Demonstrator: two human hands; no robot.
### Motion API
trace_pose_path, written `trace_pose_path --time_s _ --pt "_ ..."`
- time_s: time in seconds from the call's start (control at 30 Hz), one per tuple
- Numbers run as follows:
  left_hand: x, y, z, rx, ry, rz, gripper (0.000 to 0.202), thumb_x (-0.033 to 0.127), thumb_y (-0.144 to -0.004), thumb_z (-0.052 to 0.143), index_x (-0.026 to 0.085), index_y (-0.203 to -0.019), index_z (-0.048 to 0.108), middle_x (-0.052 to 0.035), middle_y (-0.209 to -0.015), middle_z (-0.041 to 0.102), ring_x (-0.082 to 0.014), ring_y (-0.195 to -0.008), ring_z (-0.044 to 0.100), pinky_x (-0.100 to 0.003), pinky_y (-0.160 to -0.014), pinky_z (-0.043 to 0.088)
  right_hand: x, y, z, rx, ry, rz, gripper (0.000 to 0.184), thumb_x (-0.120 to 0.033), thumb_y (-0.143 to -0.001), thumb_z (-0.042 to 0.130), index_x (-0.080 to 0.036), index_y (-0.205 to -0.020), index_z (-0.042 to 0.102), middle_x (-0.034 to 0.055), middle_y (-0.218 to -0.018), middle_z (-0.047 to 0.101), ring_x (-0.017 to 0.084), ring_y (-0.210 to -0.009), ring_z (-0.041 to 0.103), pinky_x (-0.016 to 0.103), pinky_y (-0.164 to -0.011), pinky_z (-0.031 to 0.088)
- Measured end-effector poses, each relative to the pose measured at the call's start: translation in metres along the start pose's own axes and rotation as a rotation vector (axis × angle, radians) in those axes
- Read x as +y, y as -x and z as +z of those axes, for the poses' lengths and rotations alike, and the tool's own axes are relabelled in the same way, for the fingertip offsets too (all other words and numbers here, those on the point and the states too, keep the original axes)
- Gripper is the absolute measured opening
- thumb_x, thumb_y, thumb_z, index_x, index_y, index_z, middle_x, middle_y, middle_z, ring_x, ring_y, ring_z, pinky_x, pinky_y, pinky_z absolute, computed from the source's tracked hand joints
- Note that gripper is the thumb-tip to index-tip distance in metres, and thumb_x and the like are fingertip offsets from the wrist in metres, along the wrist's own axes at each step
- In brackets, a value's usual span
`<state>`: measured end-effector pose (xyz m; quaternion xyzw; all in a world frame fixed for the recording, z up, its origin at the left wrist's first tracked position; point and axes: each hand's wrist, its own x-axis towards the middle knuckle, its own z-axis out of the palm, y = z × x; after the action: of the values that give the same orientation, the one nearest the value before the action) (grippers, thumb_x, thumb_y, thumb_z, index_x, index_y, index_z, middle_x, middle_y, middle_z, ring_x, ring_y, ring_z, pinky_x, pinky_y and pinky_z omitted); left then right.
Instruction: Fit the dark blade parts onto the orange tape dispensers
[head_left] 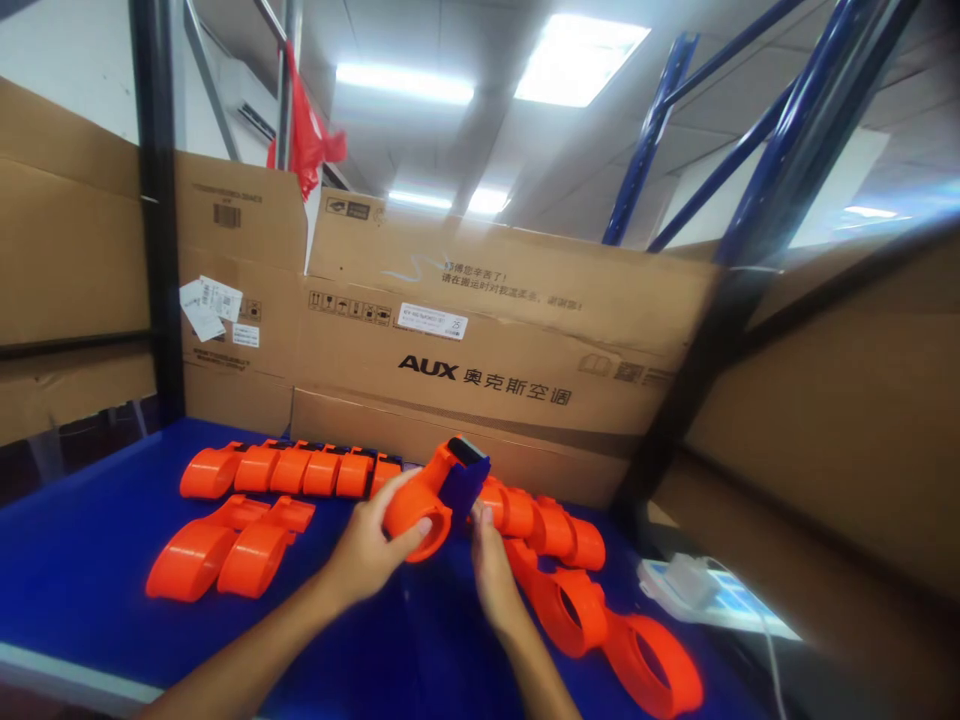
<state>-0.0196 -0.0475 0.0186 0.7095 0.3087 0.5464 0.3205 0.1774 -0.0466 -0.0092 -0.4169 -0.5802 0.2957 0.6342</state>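
We read the step in hand as fitting or checking the blue piece [463, 488] at the head of the orange tape dispenser [409, 505], which is held up above the counter [75, 560]. Left hand [367, 548]: fingers wrapped round the ring, thumb over its rim. Right hand [491, 570]: fingers by the blue piece's lower edge; pinching or not, we cannot tell. Next move, we judge, calls for a firm left hold, careful right-hand alignment. Dispenser: bright orange, ring hollow, head tilted up rightward, black strip [466, 450] on top.
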Motion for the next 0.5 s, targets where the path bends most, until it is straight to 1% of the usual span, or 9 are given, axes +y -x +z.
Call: trace_pose_path --time_s 0.07,0.13,0.17,0.23,0.3,0.37,0.43,0.5 --pt "0.005 0.0 -0.012 0.009 -0.05 0.005 0.058 0.044 -0.086 0.063 0.023 -0.139 0.05 -0.0071 -0.13 0.066 -0.0279 -0.118 0.062 -0.04 -0.102 0.048 -0.003 -0.003 -0.003 -0.021 0.035 0.015 0.066 -0.07 -0.094 0.03 -0.025 -0.125 0.066 0.0068 -0.132 0.064 0.028 -0.126 0.054 0.045 -0.106 0.042" --pt "0.008 0.003 -0.032 0.025 -0.135 -0.007 0.056 0.045 -0.086 0.062 0.024 -0.137 0.052 -0.0063 -0.129 0.067 -0.0281 -0.117 0.063 -0.04 -0.1 0.049 -0.006 -0.005 -0.005 -0.002 0.08 0.016 0.069 -0.071 -0.094 0.026 -0.024 -0.12 0.068 0.0072 -0.128 0.066 0.029 -0.119 0.058 0.044 -0.099 0.045" --pt "0.01 0.005 -0.044 0.032 -0.195 -0.019 0.055 0.046 -0.087 0.06 0.025 -0.137 0.052 -0.0056 -0.129 0.067 -0.028 -0.116 0.063 -0.04 -0.099 0.049 -0.008 -0.005 -0.006 0.015 0.102 0.012 0.07 -0.071 -0.094 0.025 -0.024 -0.117 0.07 0.0074 -0.125 0.067 0.029 -0.115 0.059 0.043 -0.095 0.046" --pt "0.015 0.01 -0.074 0.007 -0.344 -0.056 0.053 0.048 -0.088 0.057 0.027 -0.136 0.053 -0.0047 -0.123 0.07 -0.0283 -0.113 0.065 -0.041 -0.098 0.048 -0.011 -0.006 -0.007 0.035 0.132 -0.007 0.07 -0.071 -0.094 0.025 -0.023 -0.11 0.072 0.0079 -0.119 0.07 0.029 -0.11 0.06 0.041 -0.092 0.046" --pt "0.021 0.016 -0.102 -0.035 -0.526 -0.082 0.045 0.05 -0.089 0.054 0.028 -0.129 0.059 -0.004 -0.117 0.073 -0.0292 -0.108 0.067 -0.041 -0.095 0.049 -0.015 -0.005 -0.006 0.03 0.138 -0.026 0.069 -0.07 -0.095 0.024 -0.023 -0.104 0.074 0.008 -0.114 0.071 0.029 -0.108 0.061 0.04 -0.09 0.045" --pt "0.027 0.021 -0.122 -0.076 -0.709 -0.097 0.042 0.051 -0.09 0.05 0.028 -0.123 0.063 -0.005 -0.114 0.074 -0.0305 -0.107 0.067 -0.041 -0.093 0.048 -0.019 -0.005 -0.004 0.019 0.141 -0.042 0.069 -0.07 -0.095 0.024 -0.024 -0.099 0.075 0.0082 -0.111 0.072 0.029 -0.108 0.06 0.04 -0.091 0.045" --pt "0.032 0.027 -0.13 -0.109 -0.889 -0.138 0.041 0.051 -0.091 0.047 0.026 -0.118 0.065 -0.0071 -0.104 0.076 -0.032 -0.099 0.069 -0.041 -0.086 0.048 -0.024 -0.004 -0.003 0.018 0.151 -0.051 0.069 -0.07 -0.094 0.025 -0.024 -0.095 0.075 0.0085 -0.109 0.072 0.029 -0.108 0.06 0.04 -0.093 0.045" --pt "0.033 0.031 -0.13 -0.142 -1.039 -0.192 0.041 0.05 -0.09 0.045 0.024 -0.115 0.066 -0.0089 -0.093 0.076 -0.0328 -0.089 0.07 -0.04 -0.077 0.048 -0.029 -0.004 -0.002 0.027 0.159 -0.056 0.069 -0.071 -0.094 0.026 -0.023 -0.093 0.075 0.0088 -0.107 0.073 0.029 -0.107 0.06 0.04 -0.093 0.045"
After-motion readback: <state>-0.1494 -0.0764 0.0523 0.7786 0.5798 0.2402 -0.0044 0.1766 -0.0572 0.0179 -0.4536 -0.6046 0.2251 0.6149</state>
